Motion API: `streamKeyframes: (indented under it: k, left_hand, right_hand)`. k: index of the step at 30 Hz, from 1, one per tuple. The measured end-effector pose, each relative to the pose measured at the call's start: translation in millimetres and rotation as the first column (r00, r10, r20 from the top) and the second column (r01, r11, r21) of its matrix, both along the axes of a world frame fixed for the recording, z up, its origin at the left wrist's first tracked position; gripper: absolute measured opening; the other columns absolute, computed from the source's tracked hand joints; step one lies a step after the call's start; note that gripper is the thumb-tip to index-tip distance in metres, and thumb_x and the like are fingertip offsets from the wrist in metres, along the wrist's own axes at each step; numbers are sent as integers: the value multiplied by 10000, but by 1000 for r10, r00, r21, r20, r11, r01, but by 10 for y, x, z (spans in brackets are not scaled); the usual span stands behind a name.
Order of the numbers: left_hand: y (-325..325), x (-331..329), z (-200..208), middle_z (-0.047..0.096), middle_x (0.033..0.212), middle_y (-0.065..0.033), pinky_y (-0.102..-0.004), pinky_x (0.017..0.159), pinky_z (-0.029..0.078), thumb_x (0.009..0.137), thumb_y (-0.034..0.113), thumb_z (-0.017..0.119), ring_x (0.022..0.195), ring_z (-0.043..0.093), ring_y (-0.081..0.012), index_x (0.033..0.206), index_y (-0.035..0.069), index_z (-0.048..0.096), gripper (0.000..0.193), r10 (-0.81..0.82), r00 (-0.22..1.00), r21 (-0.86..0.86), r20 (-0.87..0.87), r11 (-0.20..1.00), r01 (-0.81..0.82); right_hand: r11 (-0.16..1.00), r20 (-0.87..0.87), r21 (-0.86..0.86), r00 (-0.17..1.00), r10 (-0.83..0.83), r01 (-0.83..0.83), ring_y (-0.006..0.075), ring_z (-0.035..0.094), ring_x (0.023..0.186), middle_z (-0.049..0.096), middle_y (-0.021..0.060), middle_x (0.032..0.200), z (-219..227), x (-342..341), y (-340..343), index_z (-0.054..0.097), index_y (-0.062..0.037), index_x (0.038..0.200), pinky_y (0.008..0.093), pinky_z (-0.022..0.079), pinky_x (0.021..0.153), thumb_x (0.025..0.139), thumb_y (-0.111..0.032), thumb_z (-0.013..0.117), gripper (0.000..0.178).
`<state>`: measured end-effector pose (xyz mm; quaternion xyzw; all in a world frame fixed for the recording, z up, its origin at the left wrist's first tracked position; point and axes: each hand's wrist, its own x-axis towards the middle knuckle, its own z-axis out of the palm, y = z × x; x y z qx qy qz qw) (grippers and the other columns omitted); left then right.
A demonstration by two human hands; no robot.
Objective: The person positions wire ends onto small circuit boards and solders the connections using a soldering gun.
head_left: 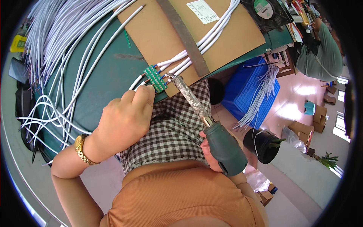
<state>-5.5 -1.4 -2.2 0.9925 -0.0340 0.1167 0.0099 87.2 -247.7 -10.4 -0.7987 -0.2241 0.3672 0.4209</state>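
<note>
My left hand, with a gold watch at the wrist, is closed in a pinch at the lower left edge of a small green circuit board. Its fingertips seem to be on a white cable end there, largely hidden by the fingers. White cables with blue and brown cores meet the board from both sides. My right hand is wrapped round the dark green handle of a soldering iron. The iron's worn metal barrel points up and left, its tip at the cores on the board's right edge.
A dark metal bar lies across cardboard and over the cables. Thick bundles of white cable cover the green table's left. A black fan sits at the far right. Beside the table are a blue crate, a black bucket and another person.
</note>
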Motion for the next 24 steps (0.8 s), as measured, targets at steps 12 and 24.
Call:
streamKeyframes:
  k: [12, 24]
  left_hand:
    - [-328, -160, -86, 561, 840, -88, -317, 590, 460, 671, -28, 657, 716, 557, -231, 963, -3, 638, 294, 436, 879, -454, 193, 834, -314]
    - [-24, 110, 43, 555, 767, -89, -369, 639, 451, 647, 107, 739, 739, 532, -272, 794, 44, 582, 225, 350, 927, -448, -137, 812, -373]
  right_hand:
    - [983, 369, 105, 924, 103, -152, 270, 634, 798, 651, 94, 962, -240, -22, -71, 644, -73, 1044, 332, 519, 682, 689, -144, 728, 372]
    - [988, 424, 59, 900, 104, -142, 260, 620, 765, 639, 72, 900, -160, 18, -127, 635, -80, 1024, 342, 510, 663, 703, -181, 720, 346]
